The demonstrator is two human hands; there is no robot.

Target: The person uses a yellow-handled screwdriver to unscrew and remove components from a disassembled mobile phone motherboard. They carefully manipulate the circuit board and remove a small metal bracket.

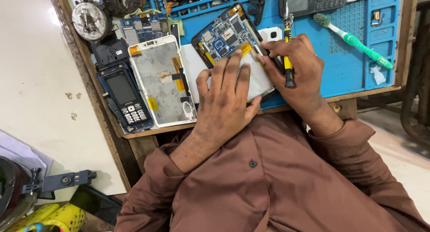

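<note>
An opened tablet (pixel 226 34) lies on the blue repair mat (pixel 345 70), its blue circuit board and white battery (pixel 262 79) exposed. My left hand (pixel 226 102) lies flat on the battery, fingers spread. My right hand (pixel 298 75) grips a yellow and black screwdriver (pixel 287 43) upright in the fist, while its fingertips press at the tablet's edge by the battery's top corner.
A white tablet back panel (pixel 163 82) and a dark keypad phone (pixel 125 99) lie at the left. A green toothbrush (pixel 354 41) and another keypad phone (pixel 313 0) rest on the mat. Loose circuit boards (pixel 145 28) and round parts (pixel 92 20) crowd the back left.
</note>
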